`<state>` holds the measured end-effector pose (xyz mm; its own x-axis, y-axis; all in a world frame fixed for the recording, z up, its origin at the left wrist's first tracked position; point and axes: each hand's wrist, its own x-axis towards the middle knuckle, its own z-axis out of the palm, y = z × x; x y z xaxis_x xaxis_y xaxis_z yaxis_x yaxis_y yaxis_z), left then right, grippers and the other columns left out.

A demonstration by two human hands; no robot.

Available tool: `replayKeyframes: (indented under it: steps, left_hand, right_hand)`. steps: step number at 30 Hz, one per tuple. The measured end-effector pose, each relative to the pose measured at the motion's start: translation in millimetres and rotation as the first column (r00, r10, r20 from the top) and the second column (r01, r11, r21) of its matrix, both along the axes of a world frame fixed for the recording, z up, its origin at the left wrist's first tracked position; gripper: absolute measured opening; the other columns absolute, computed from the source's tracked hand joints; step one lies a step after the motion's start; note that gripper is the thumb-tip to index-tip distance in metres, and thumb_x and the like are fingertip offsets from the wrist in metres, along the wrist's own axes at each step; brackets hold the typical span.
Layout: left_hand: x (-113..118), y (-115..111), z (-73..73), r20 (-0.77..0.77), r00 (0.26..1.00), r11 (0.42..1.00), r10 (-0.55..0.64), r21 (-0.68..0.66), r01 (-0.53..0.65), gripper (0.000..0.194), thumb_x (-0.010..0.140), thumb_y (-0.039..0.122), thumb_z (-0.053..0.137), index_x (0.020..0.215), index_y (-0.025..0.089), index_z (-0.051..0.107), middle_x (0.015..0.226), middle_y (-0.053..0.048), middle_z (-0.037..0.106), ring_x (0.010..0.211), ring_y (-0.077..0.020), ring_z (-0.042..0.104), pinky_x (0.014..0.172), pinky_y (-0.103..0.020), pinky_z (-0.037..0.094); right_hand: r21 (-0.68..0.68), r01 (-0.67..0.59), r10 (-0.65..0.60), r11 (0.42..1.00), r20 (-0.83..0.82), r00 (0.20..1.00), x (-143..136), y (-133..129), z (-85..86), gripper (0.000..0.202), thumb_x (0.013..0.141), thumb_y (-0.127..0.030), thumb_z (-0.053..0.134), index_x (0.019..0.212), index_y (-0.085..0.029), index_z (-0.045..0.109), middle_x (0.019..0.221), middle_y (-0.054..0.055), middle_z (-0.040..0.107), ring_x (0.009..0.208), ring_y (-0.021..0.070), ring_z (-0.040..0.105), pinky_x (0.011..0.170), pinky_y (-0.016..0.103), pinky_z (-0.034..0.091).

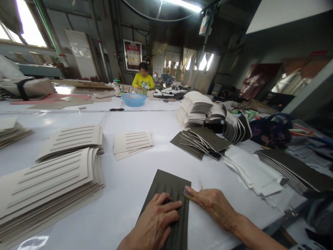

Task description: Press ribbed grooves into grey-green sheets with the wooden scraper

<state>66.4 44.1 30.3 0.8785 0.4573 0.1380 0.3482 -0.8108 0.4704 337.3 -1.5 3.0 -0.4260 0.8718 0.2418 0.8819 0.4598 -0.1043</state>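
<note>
While left hand (160, 219) lies palm-down, panel (170, 180) beneath, right hand (217, 205) slanting inward

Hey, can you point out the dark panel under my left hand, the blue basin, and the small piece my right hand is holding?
Dark panel (169, 183): head view, bare surface near its far end.
Blue basin (133, 101): head view, outer wall.
Small piece (186, 193): head view, its exposed part.

Matt ribbed panel (170, 182), glossy tabletop (125, 187)

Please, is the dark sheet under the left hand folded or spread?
Spread: the dark sheet lies flat on the white table, far corners showing, no fold visible; the left hand covers part of it.
</note>
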Motion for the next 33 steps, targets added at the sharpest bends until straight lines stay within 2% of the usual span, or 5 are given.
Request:
replayKeyframes:
  steps: [6,11,18,27,33]
  left_hand:
    - [1,3,-3.2,-0.014,0.999,0.999,-0.032,0.007,0.032,0.018,0.079,0.008,0.055,0.085,0.025,0.056,0.128,0.010,0.063,0.107,-0.0200,0.052,0.098,-0.039,0.038]
    - [1,9,-17.0,-0.020,0.996,0.997,-0.083,0.009,0.083,0.016,0.080,0.013,0.058,0.091,0.026,0.057,0.140,0.011,0.055,0.110,-0.0236,0.050,0.097,-0.043,0.036]
    - [1,4,-10.0,-0.006,1.000,0.999,-0.022,-0.025,0.022,0.045,0.066,-0.001,0.051,0.101,0.027,0.059,0.142,0.010,0.053,0.121,-0.0222,0.045,0.109,-0.043,0.025]
    - [3,3,-9.0,0.039,0.999,0.999,0.037,-0.017,-0.037,0.042,0.070,-0.001,0.051,0.101,0.027,0.058,0.139,0.010,0.056,0.119,-0.0196,0.046,0.110,-0.041,0.024]
    - [2,5,-6.2,0.030,1.000,1.000,0.010,0.021,-0.011,0.036,0.077,0.003,0.051,0.101,0.028,0.060,0.139,0.009,0.057,0.118,-0.0204,0.048,0.108,-0.042,0.026]
  right_hand:
    - [-0.051,-0.241,0.246,0.969,0.199,0.949,-37,51,-1.8,0.047,0.099,-0.017,0.041,0.145,-0.008,0.040,0.074,0.002,0.067,0.062,0.0159,0.061,0.058,0.027,0.043]
    - [-0.082,-0.209,0.222,0.974,0.212,0.952,-82,92,-2.1,0.045,0.102,-0.027,0.040,0.146,-0.019,0.039,0.082,0.003,0.070,0.072,0.0164,0.064,0.064,0.027,0.044]
    - [-0.130,0.257,-0.238,0.958,0.145,0.960,-52,149,20.2,0.042,0.102,-0.026,0.038,0.141,-0.018,0.048,0.098,0.014,0.073,0.084,0.0241,0.070,0.073,0.033,0.050]
    - [-0.365,0.278,-0.360,0.888,-0.176,0.916,-11,11,34.3,0.035,0.099,-0.036,0.044,0.132,-0.041,0.058,0.118,-0.005,0.070,0.102,0.0180,0.068,0.085,0.026,0.051]
    - [-0.382,0.210,-0.306,0.900,-0.213,0.928,-10,-4,16.8,0.038,0.100,-0.040,0.040,0.134,-0.037,0.057,0.102,0.001,0.074,0.085,0.0203,0.069,0.078,0.029,0.052]
